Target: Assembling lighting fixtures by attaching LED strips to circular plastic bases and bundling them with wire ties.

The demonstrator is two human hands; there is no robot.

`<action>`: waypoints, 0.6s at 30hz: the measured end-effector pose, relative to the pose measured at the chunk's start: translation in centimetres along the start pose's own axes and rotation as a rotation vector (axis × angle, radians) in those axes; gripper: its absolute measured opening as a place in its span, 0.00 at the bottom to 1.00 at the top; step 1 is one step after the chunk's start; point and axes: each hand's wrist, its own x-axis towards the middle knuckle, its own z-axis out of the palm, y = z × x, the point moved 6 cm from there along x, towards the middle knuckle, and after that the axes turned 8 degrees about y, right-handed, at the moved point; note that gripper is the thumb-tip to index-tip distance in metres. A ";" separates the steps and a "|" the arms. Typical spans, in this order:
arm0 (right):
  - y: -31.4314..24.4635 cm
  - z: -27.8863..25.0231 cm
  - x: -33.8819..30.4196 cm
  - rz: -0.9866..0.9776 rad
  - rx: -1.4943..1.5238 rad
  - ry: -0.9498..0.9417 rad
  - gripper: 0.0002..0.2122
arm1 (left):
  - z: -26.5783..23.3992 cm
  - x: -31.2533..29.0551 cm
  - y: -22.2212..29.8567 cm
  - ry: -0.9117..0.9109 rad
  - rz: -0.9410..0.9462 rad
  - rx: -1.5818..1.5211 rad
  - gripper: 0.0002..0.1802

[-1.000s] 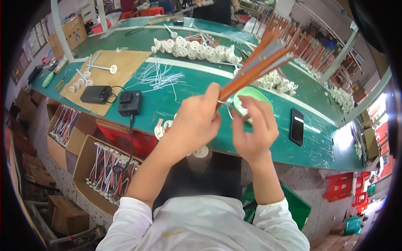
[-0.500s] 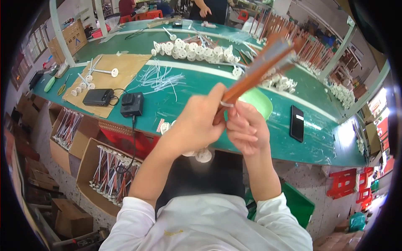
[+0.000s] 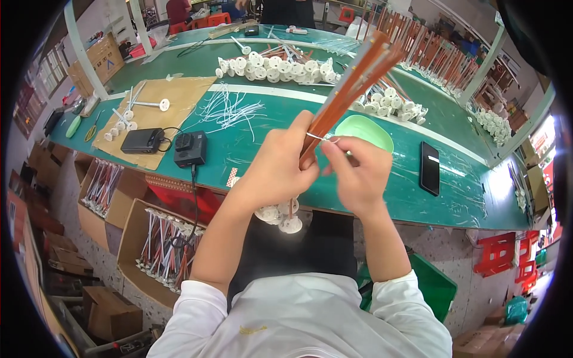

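Observation:
My left hand is closed around a bundle of reddish-brown and grey rods, which leans up and to the right over the table. Round white discs at the bundle's lower end hang below that hand, in front of the table edge. A thin white tie crosses the rods just above my left fist. My right hand pinches the tie's end close beside the bundle; its fingertips partly hide the tie. Behind the right hand, a light green bowl rests on the green table.
Loose white ties lie left of centre. A black phone is at right, a black box-shaped device at left. White-disc rods are heaped farther back. Boxes of rods stand below left.
The bundle has swung left and stands somewhat more upright. My right hand has turned and shifted slightly right, with the tie now seen stretched between bundle and fingers.

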 end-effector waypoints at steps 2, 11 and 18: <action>3.4 2.4 -4.5 1.488 1.218 -0.038 0.07 | 0.2 0.2 0.2 -0.013 0.058 -0.028 0.20; 4.0 0.5 -1.2 1.083 0.636 0.060 0.07 | -1.6 0.0 0.5 -0.207 -0.118 -1.109 0.21; 2.3 6.5 3.1 0.575 0.408 -0.072 0.06 | -14.9 1.2 3.9 0.299 0.114 -0.757 0.18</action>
